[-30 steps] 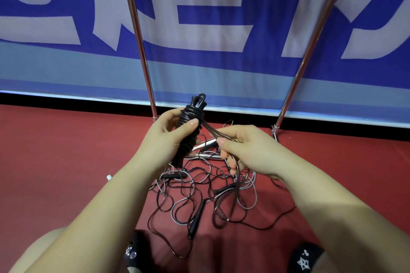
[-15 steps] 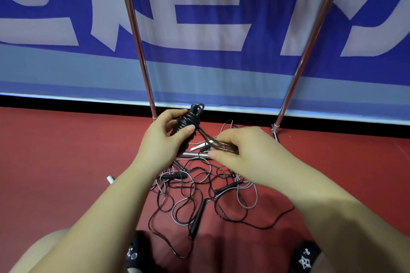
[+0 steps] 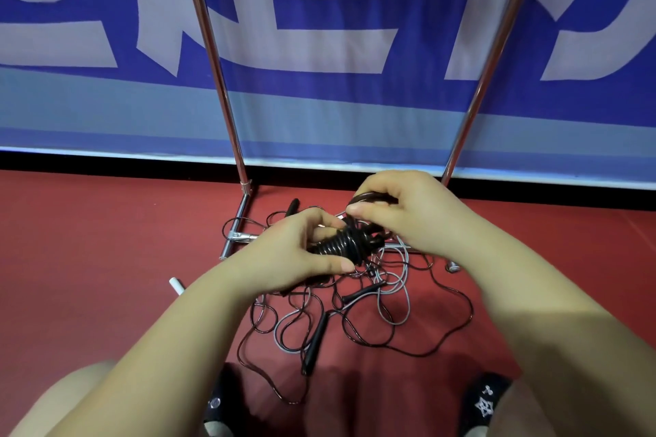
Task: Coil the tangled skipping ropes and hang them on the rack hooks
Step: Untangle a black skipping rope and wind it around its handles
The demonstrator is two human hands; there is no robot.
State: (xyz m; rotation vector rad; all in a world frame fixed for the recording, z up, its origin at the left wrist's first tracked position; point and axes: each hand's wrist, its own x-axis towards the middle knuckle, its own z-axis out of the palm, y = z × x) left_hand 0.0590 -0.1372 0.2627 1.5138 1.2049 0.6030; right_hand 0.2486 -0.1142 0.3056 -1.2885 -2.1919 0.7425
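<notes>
The left hand (image 3: 294,248) curls its fingers and thumb around a black coiled rope bundle (image 3: 342,246), holding it low over the red floor (image 3: 106,241), with the bundle lying roughly sideways and its tight wraps showing between thumb and fingers. The right hand (image 3: 404,213) sits just beside and slightly above it, fingers bent, pinching a loop of the same black cord (image 3: 369,197) against the end of the bundle. Beneath both hands the tangled skipping ropes (image 3: 355,316), black and grey strands mixed with several black handles, sprawl on the floor in front of the rack's base (image 3: 241,236). Two slanted chrome rack poles (image 3: 209,57) rise from that base, in front of a blue and white banner (image 3: 319,28). A small white handle end (image 3: 176,284) lies on the floor to the left of the tangle, and two dark shoes (image 3: 484,401) show at the bottom edge
</notes>
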